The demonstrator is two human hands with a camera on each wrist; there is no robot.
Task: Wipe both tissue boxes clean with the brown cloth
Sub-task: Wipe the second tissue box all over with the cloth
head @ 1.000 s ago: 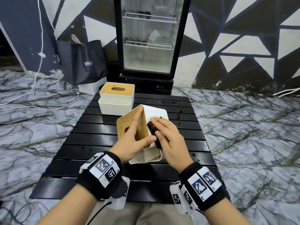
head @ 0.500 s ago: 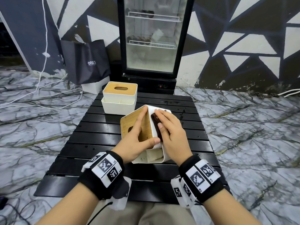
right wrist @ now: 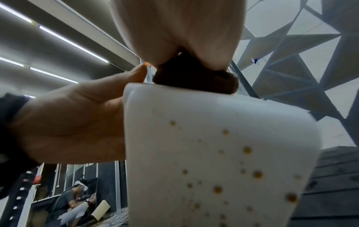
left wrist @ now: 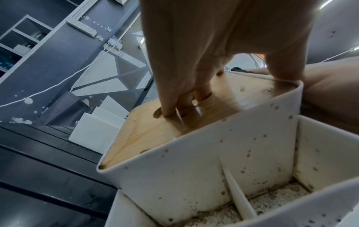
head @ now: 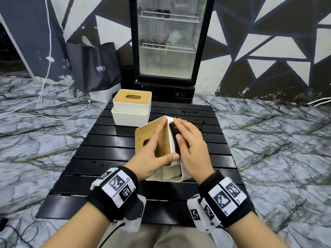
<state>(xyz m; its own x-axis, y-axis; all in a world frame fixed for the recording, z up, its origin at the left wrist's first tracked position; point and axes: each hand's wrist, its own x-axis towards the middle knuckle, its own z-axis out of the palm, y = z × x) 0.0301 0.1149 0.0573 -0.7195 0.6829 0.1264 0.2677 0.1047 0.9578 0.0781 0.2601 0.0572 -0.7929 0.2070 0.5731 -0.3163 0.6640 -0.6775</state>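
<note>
The near tissue box [head: 172, 140] is tipped up on the black slatted counter [head: 111, 149], its wooden lid [head: 162, 138] turned to the left and its open compartments [head: 172, 173] facing the person. The left hand [head: 154, 154] grips it – fingers spread over the lid, some dipping into the tissue slot [head: 146, 142], the thumb hooked round the near white edge. In the left wrist view those fingers [left wrist: 174, 98] press into the slot, and brown specks dot the white wall and the divided compartments [left wrist: 272, 192] below.

The right hand [head: 191, 145] lies flat along the upturned white side of the box, fingers straight, pressing the brown cloth [head: 173, 138] against it. Only a dark strip of cloth shows beside the thumb in the head view. From the right wrist the cloth [right wrist: 194, 78] is a bunched dark wad sitting on the top edge of the box under the hand, and the white face [right wrist: 223, 153] below it carries scattered brown spots.

The second tissue box [head: 132, 107] stands upright at the far left part of the counter, well apart from both hands – lid on top, slot up. Behind the counter are a glass-door fridge [head: 168, 45] and a dark paper bag [head: 93, 67] on the marble-patterned floor [head: 277, 140], with white cables [head: 44, 97] trailing at the left
</note>
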